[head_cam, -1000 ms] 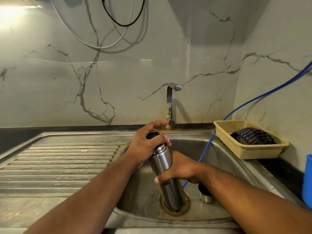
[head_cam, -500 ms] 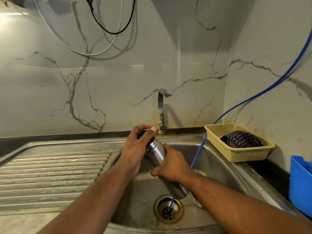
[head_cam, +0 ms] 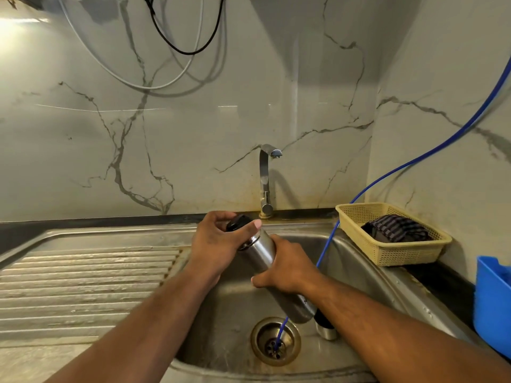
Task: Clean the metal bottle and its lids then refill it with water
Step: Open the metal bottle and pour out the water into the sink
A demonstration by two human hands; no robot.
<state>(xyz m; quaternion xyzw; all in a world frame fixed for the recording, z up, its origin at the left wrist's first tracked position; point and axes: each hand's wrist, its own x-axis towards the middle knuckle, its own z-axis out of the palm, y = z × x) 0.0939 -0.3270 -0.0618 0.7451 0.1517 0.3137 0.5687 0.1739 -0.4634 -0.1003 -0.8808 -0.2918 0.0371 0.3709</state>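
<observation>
over the sink (head_cam: 210,322) the metal bottle (head_cam: 262,247) tilts, base near the drain (head_cam: 275,341), the right hand (head_cam: 287,269) with fingers curled round its body, the left hand (head_cam: 218,244) with fingers pinching its black lid (head_cam: 237,221).

Overall level: moderate indoor light, warm greenish cast, dimmer toward the right-hand corner
Source: blown-out bright patch at the upper left of the wall (head_cam: 193,139); light falls from the left and above
Glare: thin horizontal streak across the glossy wall; soft highlights on the sink (head_cam: 110,234) rim and the metal bottle (head_cam: 262,251)
Shadows: tap (head_cam: 265,178) throws a soft shadow to its right; cables (head_cam: 177,47) cast blurred shadows beside them; broad dark wedge at top centre
Focus: centre crisp, bottom edge slightly soft
Distortion: wide-angle bowing, counter back edge curves, wall corner leans
</observation>
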